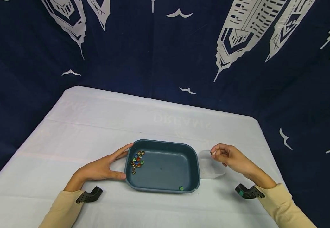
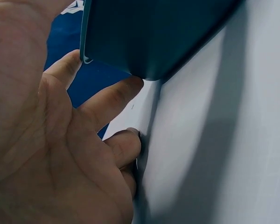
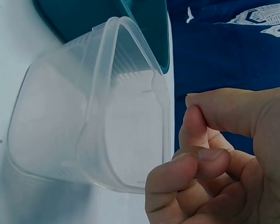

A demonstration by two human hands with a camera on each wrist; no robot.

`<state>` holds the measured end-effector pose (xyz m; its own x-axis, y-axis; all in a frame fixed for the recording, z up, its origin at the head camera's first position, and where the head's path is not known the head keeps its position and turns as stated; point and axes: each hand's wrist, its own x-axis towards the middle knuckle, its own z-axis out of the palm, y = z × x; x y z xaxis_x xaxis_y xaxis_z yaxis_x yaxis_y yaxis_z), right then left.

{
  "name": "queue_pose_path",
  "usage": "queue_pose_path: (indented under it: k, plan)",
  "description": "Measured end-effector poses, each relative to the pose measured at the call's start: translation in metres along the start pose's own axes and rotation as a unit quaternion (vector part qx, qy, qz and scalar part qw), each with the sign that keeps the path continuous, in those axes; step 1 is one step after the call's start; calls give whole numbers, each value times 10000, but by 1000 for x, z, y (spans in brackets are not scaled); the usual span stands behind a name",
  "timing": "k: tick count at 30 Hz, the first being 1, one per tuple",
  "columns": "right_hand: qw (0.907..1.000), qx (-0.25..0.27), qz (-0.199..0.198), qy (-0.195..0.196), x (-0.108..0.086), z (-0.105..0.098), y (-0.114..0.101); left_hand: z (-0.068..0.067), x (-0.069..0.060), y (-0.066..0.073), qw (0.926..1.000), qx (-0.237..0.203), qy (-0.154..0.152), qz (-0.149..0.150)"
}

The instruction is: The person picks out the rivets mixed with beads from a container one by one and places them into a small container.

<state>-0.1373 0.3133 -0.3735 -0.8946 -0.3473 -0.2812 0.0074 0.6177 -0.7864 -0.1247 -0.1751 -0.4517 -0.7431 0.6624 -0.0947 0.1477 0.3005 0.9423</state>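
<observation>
A blue-green rectangular tray (image 1: pixel 165 186) lies on the white cloth. My left hand (image 1: pixel 102 169) touches its left end with fingers and thumb spread; in the left wrist view, straight fingertips (image 2: pixel 128 86) touch its outside. Within the tray, small coloured glass beads and gold-coloured pieces (image 1: pixel 137 161) gather at the left, and one green bead (image 1: pixel 181 188) lies near the front right. Above a clear plastic container (image 3: pixel 51 126) to the tray's right, my right hand (image 1: pixel 231 158) pinches a small dark-gold thing (image 1: pixel 212 153) between thumb and forefinger. Its kind is too small to tell.
White cloth (image 1: pixel 105 126) covers the table under everything. Behind the table hangs a dark blue curtain (image 1: pixel 142 57) with white building and bird prints. The clear container stands close beside the tray's right end.
</observation>
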Motion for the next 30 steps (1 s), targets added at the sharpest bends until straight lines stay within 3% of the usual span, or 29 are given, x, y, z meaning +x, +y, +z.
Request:
queue_pose_path:
  k: [20, 30]
  plan:
    - [9999, 56, -99, 38, 1, -3, -3, 0, -1, -1, 10000, 1, -6, -53]
    - [9999, 36, -155, -5, 11, 0, -9, 0, -1, 1, 10000, -33, 32, -55]
